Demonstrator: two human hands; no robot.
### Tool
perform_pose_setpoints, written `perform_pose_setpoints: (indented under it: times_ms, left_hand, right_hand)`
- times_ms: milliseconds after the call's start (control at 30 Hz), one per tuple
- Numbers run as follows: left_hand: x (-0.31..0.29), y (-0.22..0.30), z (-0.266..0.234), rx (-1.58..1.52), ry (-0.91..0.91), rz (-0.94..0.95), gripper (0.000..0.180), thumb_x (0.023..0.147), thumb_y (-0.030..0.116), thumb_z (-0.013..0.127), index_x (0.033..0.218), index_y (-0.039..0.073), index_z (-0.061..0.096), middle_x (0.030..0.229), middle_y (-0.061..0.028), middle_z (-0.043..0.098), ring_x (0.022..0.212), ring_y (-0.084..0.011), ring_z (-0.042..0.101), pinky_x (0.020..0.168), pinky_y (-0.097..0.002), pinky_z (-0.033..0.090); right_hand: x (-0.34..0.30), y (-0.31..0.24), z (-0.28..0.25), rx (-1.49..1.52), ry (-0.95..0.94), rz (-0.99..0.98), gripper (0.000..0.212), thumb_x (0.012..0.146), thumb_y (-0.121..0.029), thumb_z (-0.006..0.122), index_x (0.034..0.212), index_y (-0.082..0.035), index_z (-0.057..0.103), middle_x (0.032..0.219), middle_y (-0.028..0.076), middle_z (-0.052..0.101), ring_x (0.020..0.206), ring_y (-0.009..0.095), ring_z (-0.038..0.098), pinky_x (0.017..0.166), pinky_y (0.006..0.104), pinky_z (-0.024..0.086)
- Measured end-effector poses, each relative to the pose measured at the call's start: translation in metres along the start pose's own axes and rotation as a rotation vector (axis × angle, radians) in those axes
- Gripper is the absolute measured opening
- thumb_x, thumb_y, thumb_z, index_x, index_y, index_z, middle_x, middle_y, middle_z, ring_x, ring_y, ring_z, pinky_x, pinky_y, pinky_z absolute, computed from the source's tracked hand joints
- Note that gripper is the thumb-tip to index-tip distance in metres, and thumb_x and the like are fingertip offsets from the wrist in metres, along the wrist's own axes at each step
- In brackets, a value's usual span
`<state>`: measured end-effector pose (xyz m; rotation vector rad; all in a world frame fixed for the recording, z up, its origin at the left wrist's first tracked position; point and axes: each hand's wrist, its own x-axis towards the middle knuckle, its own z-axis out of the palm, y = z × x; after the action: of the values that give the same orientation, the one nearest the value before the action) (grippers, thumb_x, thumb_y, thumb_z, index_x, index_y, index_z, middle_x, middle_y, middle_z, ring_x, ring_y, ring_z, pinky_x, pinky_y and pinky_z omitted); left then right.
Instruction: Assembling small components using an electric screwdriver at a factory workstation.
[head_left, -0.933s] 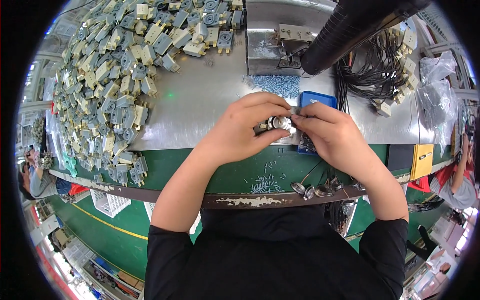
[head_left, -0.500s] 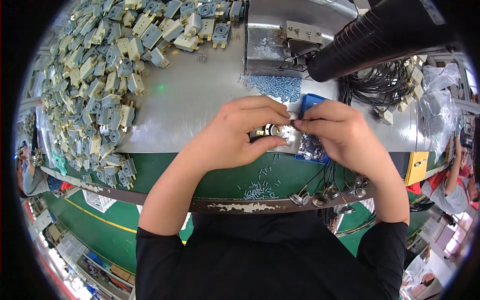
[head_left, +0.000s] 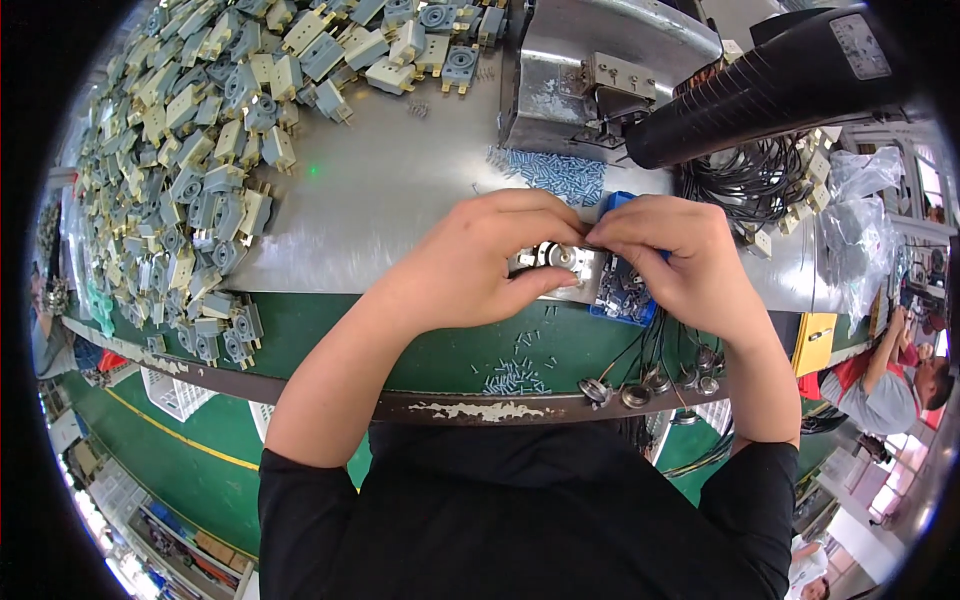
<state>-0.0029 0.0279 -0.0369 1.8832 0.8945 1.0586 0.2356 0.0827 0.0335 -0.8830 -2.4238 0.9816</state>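
My left hand (head_left: 470,262) is closed around a small metal part with a round disc (head_left: 561,256), gripped between thumb and fingers just above the steel plate. Close against it, my right hand (head_left: 690,245) pinches at the part's far right corner, near my left fingertips. Whatever sits in that pinch is hidden by the fingers. Beside the part, partly under my right hand, stands a blue tray (head_left: 618,316) with small metal pieces inside. A heap of bluish screws (head_left: 550,175) lies beyond my hands.
Many grey and cream blocks (head_left: 215,190) with brass tabs are heaped at the left. A thick black cylinder (head_left: 750,100) slants in at the right by a metal housing (head_left: 545,95). Loose screws (head_left: 512,378) and round wired discs (head_left: 635,396) lie near the front edge.
My right fingertips have drawn together more tightly at the part's corner. The disc now shows more plainly from above. The whole view has shifted slightly.
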Motion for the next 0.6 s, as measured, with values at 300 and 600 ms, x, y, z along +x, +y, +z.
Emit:
perform_pose_setpoints:
  times_ms: [300,600]
  left_hand:
    - [-0.001,0.001,0.001,0.014,0.02,0.039,0.029,0.083,0.012,0.083,0.106,0.0,0.071,0.111,-0.0138,0.073,0.106,-0.0344,0.07,0.091,-0.0417,0.057]
    - [-0.002,0.005,0.001,0.025,0.045,0.0,0.033,0.078,0.009,0.086,0.105,0.0,0.069,0.113,-0.0149,0.073,0.108,-0.0343,0.071,0.093,-0.0419,0.056]
  right_hand:
    - [0.003,-0.027,-0.002,0.173,-0.001,0.234,0.024,0.083,0.008,0.075,0.107,0.006,0.071,0.092,0.016,0.078,0.09,0.016,0.076,0.082,0.0305,0.059]
    - [0.01,-0.034,0.011,-0.043,-0.03,0.218,0.035,0.087,0.005,0.072,0.12,0.002,0.063,0.088,0.019,0.077,0.09,0.033,0.078,0.077,0.0364,0.059]
